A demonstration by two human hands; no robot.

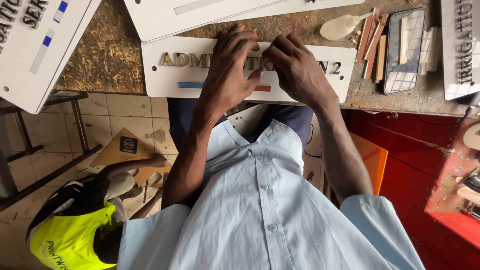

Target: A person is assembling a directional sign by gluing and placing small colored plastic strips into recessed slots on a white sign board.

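1. Rough chipboard workbench (107,55), seen from above, with a tiled floor (120,125) below its near edge and a red surface (410,165) at the right.
2. White rectangular sign plate (165,80), lying flat at the bench's near edge; a row of raised gold letters (185,60) runs along it, with a blue strip (190,85) and an orange strip (262,88) beneath the row.
3. Left hand (227,70), palm down on the middle of the plate; fingers bent, fingertips pressed onto the lettering. Whether a letter lies under them cannot be told.
4. Right hand (295,70), just beside the left and touching it at the fingertips; fingers curled down onto the same stretch of the plate, covering the letters there.
5. Further white sign plates: one overlapping the far edge of the worked plate (200,15), one at the far left (35,50), one at the far right (460,45).
6. Soft plastic glue bottle (340,26), lying on its side beyond the right hand, next to short wooden strips (371,40) and a dark phone (404,50).
7. Light blue buttoned shirt (260,210) of the wearer, filling the lower middle.
8. Second person in a yellow high-visibility vest (70,235), low on the floor at lower left, one hand on brown cardboard (120,150).
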